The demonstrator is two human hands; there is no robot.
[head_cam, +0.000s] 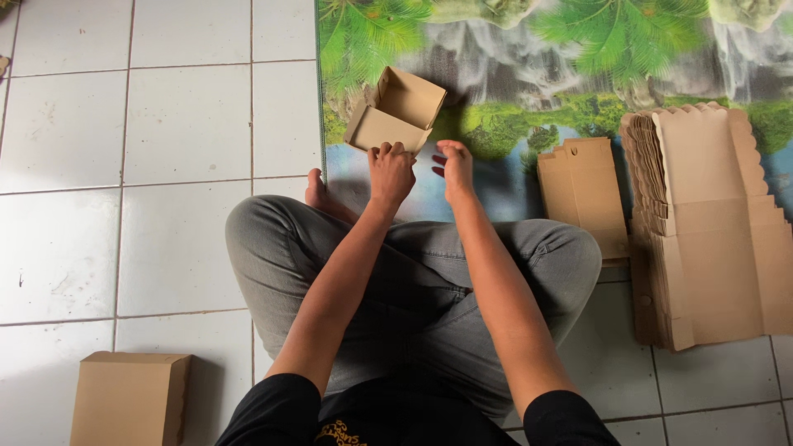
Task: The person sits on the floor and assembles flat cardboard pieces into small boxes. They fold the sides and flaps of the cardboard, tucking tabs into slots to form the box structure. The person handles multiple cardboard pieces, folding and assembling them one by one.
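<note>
The left hand (391,172) grips the near flap of a small brown cardboard box (396,109), its fingers curled over the flap's edge. The box sits open and tilted on its side just beyond that hand, its hollow facing up and toward the right, resting on a printed mat (512,99) with palms and a waterfall scene. The right hand (454,165) hovers just beside the left, fingers loosely bent and half open, holding nothing; it is near the box but apart from it.

To the right of the right hand lies a short stack of flat cardboard blanks (582,194), and farther right, well apart, a taller fanned stack of flat scalloped blanks (710,223). Near the person's left elbow, on the white tiled floor (165,124), stands 1 closed brown box (128,398). The person sits cross-legged in grey trousers (421,289), a bare foot (318,192) showing just left of the left hand.
</note>
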